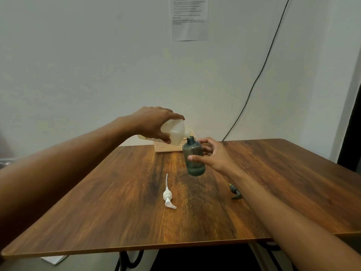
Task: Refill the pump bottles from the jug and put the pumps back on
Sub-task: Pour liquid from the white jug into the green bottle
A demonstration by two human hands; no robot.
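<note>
My left hand (154, 124) grips a translucent white jug (175, 133), tipped on its side with its spout at the open neck of a grey-green bottle (193, 155). That bottle stands upright on the wooden table (121, 202), without a pump. My right hand (214, 155) curls around the bottle's right side, thumb across its front. A white pump (168, 196) with its long tube lies flat on the table in front of the bottle. A dark pump (235, 191) lies to the right, partly hidden by my right forearm.
A pale slotted basket (168, 148) sits at the table's far edge against the wall, behind the jug. A black cable (259, 75) runs down the wall to the table's back right. A printed sheet (189, 18) hangs on the wall.
</note>
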